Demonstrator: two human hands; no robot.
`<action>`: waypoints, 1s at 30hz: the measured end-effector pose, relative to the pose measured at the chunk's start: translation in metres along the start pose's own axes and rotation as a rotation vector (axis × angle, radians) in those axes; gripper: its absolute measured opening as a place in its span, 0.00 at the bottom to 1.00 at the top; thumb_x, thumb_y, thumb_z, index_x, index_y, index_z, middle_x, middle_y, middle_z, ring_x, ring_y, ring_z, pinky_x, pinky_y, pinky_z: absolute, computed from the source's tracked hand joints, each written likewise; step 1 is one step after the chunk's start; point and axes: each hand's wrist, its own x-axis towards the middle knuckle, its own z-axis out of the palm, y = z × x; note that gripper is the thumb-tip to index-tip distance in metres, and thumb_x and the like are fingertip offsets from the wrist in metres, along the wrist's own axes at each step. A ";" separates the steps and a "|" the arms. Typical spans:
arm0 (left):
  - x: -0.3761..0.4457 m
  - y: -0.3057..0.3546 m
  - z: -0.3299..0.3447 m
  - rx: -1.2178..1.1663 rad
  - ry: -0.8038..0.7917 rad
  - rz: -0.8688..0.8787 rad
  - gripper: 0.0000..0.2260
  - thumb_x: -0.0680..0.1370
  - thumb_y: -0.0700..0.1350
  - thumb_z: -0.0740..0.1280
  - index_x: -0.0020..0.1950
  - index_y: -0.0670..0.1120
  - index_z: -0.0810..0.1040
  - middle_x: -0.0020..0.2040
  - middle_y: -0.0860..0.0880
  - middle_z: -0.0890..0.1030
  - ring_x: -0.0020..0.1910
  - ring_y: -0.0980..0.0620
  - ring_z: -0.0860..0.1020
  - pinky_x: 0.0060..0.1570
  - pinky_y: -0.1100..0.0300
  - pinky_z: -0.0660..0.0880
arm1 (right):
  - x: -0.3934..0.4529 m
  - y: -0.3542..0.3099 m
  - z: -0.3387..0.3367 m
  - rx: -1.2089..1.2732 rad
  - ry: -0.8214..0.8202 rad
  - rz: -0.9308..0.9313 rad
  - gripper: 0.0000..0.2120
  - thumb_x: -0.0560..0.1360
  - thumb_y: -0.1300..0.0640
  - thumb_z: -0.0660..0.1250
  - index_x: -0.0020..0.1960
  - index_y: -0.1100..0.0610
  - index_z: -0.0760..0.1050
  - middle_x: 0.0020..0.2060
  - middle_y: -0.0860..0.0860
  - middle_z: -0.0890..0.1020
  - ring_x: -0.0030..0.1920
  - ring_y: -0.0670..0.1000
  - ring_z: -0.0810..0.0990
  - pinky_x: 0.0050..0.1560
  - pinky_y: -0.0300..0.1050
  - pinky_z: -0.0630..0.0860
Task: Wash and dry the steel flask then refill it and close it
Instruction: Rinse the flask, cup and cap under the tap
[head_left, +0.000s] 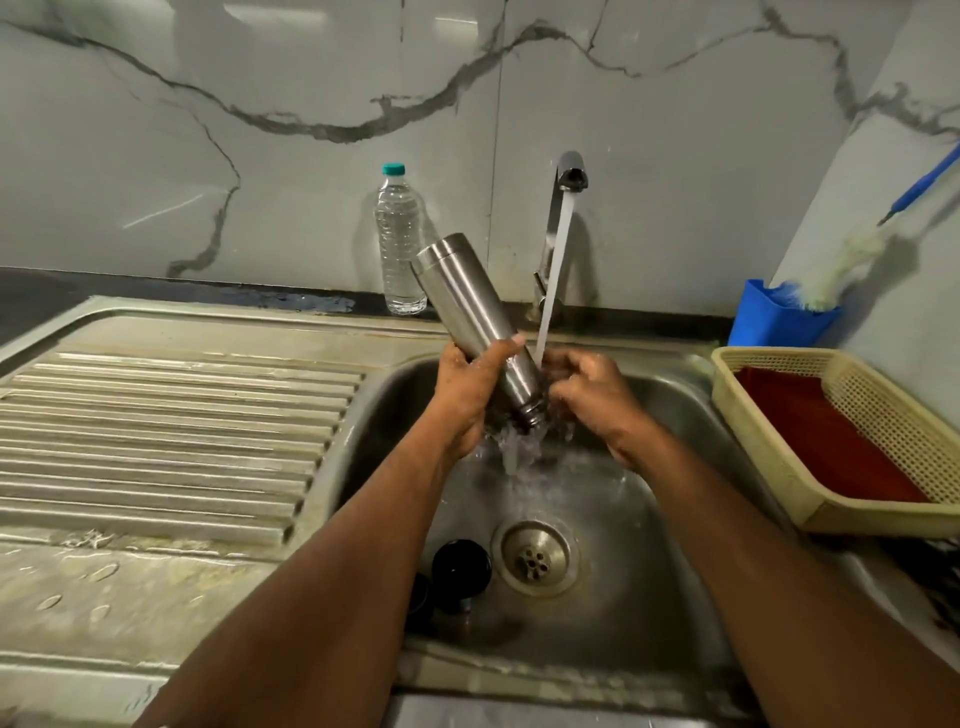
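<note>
Rinse step, washing underway. Left to right: black cap (461, 565) lying in sink (670, 400) beside drain; left hand (467, 395), grip wrapped round steel flask (470, 312), held mouth-down over basin, water pouring out. Right hand (589, 389) under tap stream (553, 275), grip curled, holding nothing visible. Next prob: drain fully, shake, then dry w/ cloth.
</note>
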 end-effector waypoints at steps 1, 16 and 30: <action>0.000 0.002 0.000 -0.041 0.000 -0.025 0.29 0.76 0.46 0.78 0.73 0.46 0.68 0.64 0.41 0.81 0.59 0.42 0.84 0.60 0.43 0.82 | -0.003 0.004 0.000 0.008 -0.068 0.016 0.25 0.74 0.66 0.72 0.69 0.55 0.75 0.60 0.56 0.83 0.55 0.55 0.84 0.50 0.49 0.83; 0.004 0.026 -0.011 -0.343 0.182 0.069 0.55 0.64 0.41 0.86 0.81 0.52 0.54 0.66 0.39 0.76 0.60 0.38 0.83 0.55 0.32 0.82 | -0.013 -0.009 -0.036 0.332 0.044 -0.225 0.28 0.65 0.59 0.82 0.65 0.52 0.82 0.61 0.53 0.84 0.59 0.54 0.85 0.51 0.55 0.85; -0.012 -0.001 -0.013 0.180 0.060 -0.628 0.26 0.83 0.65 0.62 0.64 0.45 0.81 0.57 0.39 0.83 0.54 0.39 0.83 0.38 0.42 0.85 | -0.009 -0.035 0.016 0.136 0.225 -0.210 0.35 0.66 0.50 0.84 0.66 0.42 0.67 0.52 0.36 0.78 0.50 0.34 0.77 0.46 0.31 0.73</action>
